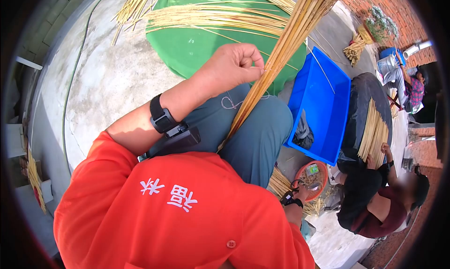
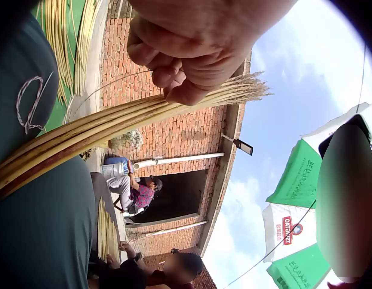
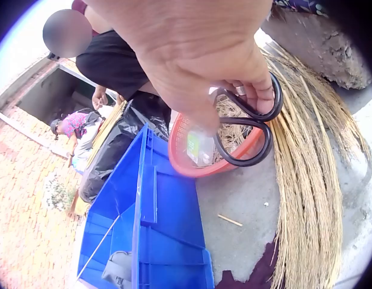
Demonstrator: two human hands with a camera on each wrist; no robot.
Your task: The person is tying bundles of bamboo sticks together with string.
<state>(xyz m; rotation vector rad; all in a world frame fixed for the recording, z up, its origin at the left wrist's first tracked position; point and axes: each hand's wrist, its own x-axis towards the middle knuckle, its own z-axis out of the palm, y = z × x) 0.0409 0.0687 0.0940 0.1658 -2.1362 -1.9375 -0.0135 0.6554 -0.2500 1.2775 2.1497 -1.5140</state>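
A long bundle of tan broom stalks (image 1: 287, 44) slants up between the person's thighs, its brushy end (image 2: 240, 90) showing in the left wrist view. The left hand (image 1: 234, 63) is at its side, thumb and curled fingers pinching a thin string right at the stalks. A loop of this pinkish-white string (image 2: 30, 108) lies over the trouser leg. Low on the other side, the right hand (image 3: 192, 60) grips black-handled scissors (image 3: 269, 144) above a red plastic basket (image 3: 184, 165). The basket holds straw scraps and a small clear packet; the scissor blades are hidden.
A blue bin (image 1: 340, 112) with a dark bag inside stands beside the knee. More stalks (image 1: 220, 18) lie across a green cloth (image 1: 171, 58) ahead. Loose brushy stalks (image 3: 306, 162) lie by the basket. Another person (image 1: 384, 203) sits close on the right, one (image 1: 415, 91) farther back.
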